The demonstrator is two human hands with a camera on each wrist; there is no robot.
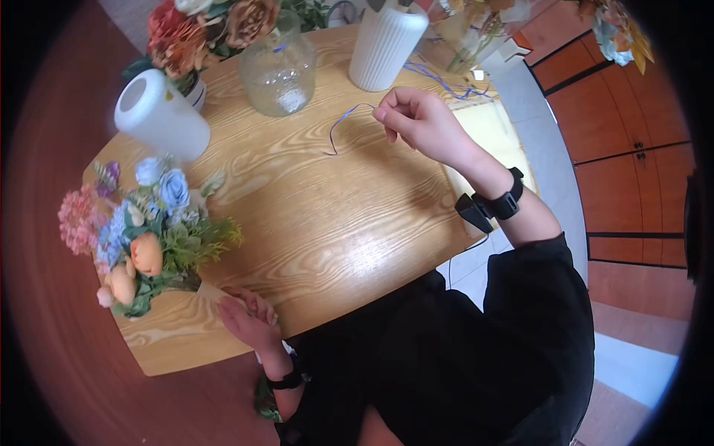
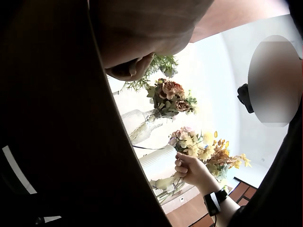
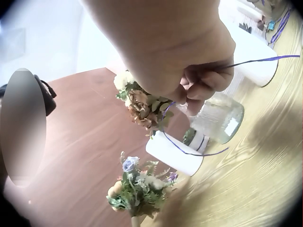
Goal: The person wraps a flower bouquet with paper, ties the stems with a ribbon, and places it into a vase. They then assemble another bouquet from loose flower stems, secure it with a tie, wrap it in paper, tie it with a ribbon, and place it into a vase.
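Note:
My right hand is raised over the far right part of the table. Its thumb and fingertips pinch a thin purple-blue ribbon, whose loose end curves down to the left. In the right wrist view, a length of the ribbon also trails out the other side of the hand. At the table's near edge, my left hand grips the pale wrapped stem of an artificial flower bouquet. Blue roses, peach buds, pink blooms and greenery fan out to the left; the fingers partly hide the stem.
A white vase stands at the left, near a clear glass vase and a ribbed white vase. Red and brown flowers rise behind them. More purple ribbon lies at the back right, beside a pale yellow sheet.

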